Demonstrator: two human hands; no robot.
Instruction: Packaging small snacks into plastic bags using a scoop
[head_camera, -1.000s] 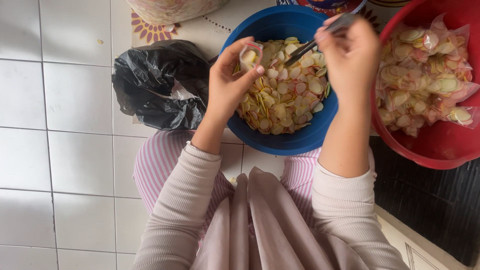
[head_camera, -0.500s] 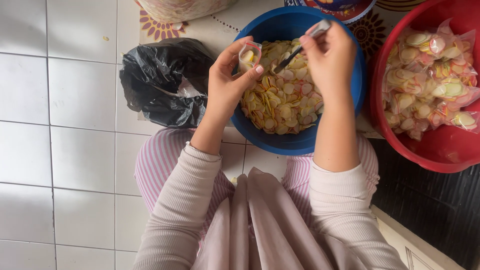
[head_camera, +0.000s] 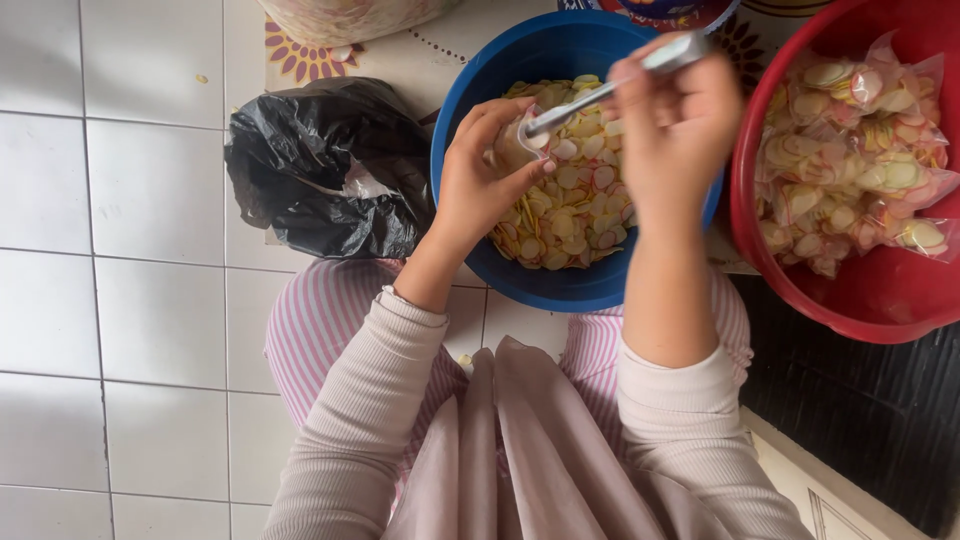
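1. The left hand pinches a small clear bag over the blue bowl of pale chips.
2. The right hand holds a metal spoon, tip apparently inside the bag.
3. A red bowl holds filled packets; a black bag lies on the tiled floor.

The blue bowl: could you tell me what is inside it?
The blue bowl holds loose pale, pink-edged chips. Both hands and a spoon cover part of them; the bowl's bottom is hidden.
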